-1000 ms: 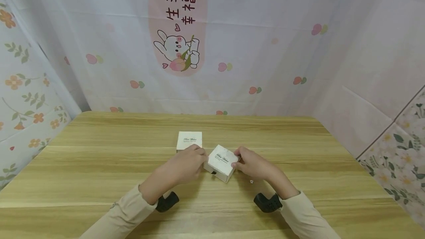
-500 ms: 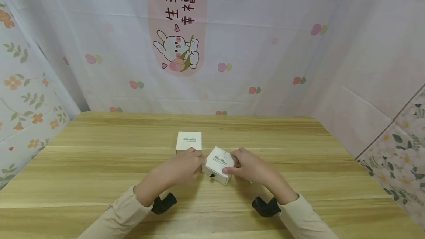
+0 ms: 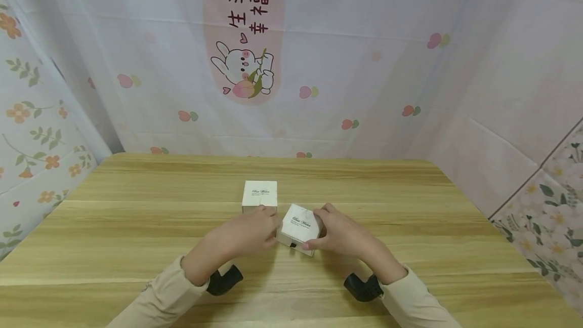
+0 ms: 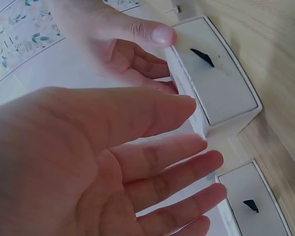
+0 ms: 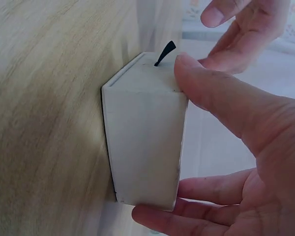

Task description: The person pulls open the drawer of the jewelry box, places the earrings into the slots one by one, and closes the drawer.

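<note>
A small white gift box [image 3: 299, 224] printed "Best Wishes" rests at a slant on the table, its black ribbon tab [image 5: 165, 53] sticking out of the near face. My right hand [image 3: 339, 232] grips it, thumb at the tab face's edge and fingertips at the opposite end. Beside its left side is my left hand [image 3: 243, 234], with fingers extended and parted in the left wrist view and the thumb tip close to the box's edge. A second matching box [image 3: 259, 194] stands just behind the left hand, which covers part of its front.
The wood-grain table [image 3: 136, 227] runs back to a printed cloth curtain [image 3: 319, 54]. Floral cloths hang at both sides. Black wrist mounts [image 3: 224, 280] sit below both wrists. A tiny pale object [image 4: 177, 9] shows on the table in the left wrist view.
The gripped box has shifted slightly left and nearer, turning to face more toward the front. My right hand moved with it, its thumb now lower on the tab side. The left hand drew back slightly.
</note>
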{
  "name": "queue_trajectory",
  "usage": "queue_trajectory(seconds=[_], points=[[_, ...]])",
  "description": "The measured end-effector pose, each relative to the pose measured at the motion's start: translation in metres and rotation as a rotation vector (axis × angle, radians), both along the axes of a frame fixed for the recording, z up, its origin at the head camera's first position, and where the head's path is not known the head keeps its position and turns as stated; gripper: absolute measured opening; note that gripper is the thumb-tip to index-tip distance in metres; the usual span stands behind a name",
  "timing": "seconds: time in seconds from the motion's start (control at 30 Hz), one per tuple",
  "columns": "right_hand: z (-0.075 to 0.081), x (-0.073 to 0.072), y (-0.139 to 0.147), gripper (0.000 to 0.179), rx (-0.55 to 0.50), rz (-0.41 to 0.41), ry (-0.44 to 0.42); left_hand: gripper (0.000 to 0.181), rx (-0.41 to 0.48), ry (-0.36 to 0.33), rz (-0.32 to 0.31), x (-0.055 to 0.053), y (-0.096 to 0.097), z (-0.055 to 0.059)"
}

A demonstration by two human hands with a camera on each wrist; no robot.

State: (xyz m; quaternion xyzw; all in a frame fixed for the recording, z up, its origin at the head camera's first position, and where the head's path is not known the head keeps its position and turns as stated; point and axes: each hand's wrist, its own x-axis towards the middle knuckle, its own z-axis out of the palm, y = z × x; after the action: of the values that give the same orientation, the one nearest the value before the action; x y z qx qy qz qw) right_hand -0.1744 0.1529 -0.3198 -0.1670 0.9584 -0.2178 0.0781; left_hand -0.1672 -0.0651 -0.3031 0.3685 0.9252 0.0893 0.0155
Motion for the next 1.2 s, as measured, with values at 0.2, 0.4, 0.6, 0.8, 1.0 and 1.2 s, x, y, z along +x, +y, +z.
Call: queue_trajectory(seconds=[0.2, 0.4, 0.6, 0.8, 1.0, 1.2], points=[[0.001, 0.001, 0.002, 0.079, 0.001, 0.022, -0.006, 0.043, 0.041, -0.071, 0.030, -0.004, -0.002, 0.000], [0.002, 0.001, 0.004, 0.078, -0.031, 0.105, -0.021, 0.048, 0.121, -0.165, 0.010, -0.010, -0.003, -0.004], [0.002, -0.001, 0.006, 0.075, -0.062, 0.191, -0.038, 0.062, 0.111, -0.222, 0.001, -0.015, -0.004, -0.007], [0.000, -0.002, 0.006, 0.073, -0.074, 0.253, -0.042, 0.067, 0.112, -0.269, -0.025, -0.017, -0.005, -0.009], [0.000, -0.003, 0.007, 0.073, -0.080, 0.269, -0.060, 0.065, 0.119, -0.271, -0.032, -0.019, -0.006, -0.010], [0.001, -0.002, 0.006, 0.072, -0.074, 0.257, -0.061, 0.056, 0.104, -0.238, -0.022, -0.017, -0.005, -0.011]])
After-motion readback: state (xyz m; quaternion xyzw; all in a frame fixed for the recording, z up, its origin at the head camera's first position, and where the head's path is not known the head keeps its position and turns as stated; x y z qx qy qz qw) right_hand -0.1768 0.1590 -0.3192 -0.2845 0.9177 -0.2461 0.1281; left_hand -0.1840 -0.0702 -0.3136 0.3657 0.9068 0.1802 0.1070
